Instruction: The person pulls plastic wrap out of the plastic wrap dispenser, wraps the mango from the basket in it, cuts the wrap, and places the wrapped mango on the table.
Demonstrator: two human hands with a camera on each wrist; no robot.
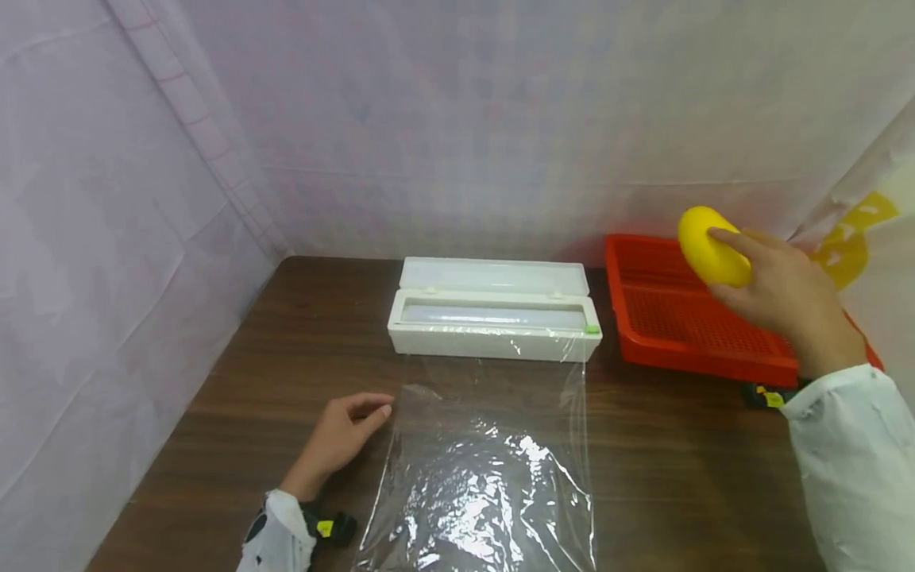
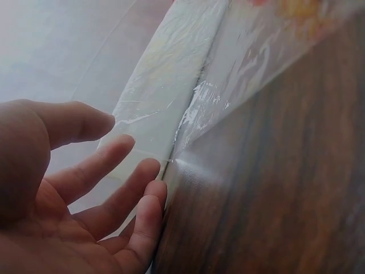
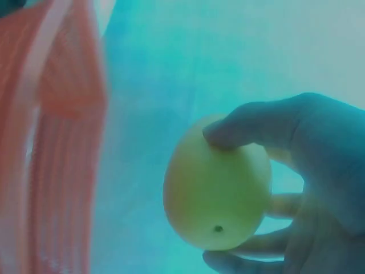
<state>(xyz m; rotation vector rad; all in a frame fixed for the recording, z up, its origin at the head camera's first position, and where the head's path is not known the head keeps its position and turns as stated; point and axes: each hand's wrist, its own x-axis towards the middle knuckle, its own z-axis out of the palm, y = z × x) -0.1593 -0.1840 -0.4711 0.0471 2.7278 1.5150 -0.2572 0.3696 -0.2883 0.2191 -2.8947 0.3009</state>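
Observation:
A smooth yellow mango (image 1: 708, 246) is held up in my right hand (image 1: 782, 286), above the red basket. Seen from the right wrist, the thumb presses one side of the mango (image 3: 214, 188) and the fingers curl round the other; a small dark stem spot shows. My left hand (image 1: 346, 433) lies by the left edge of a sheet of clear plastic wrap (image 1: 486, 477), its fingers loosely bent and nothing between them. The wrap runs from a white dispenser box (image 1: 493, 343) toward me over the wood. In the left wrist view, the hand's fingers (image 2: 142, 177) are relaxed.
A red perforated basket (image 1: 704, 365) stands at the back right, beside the dispenser. The dispenser's lid (image 1: 493, 275) is raised, and a small green piece (image 1: 592, 329) sits at its right end. White sheeting surrounds the dark wooden table (image 1: 236, 445).

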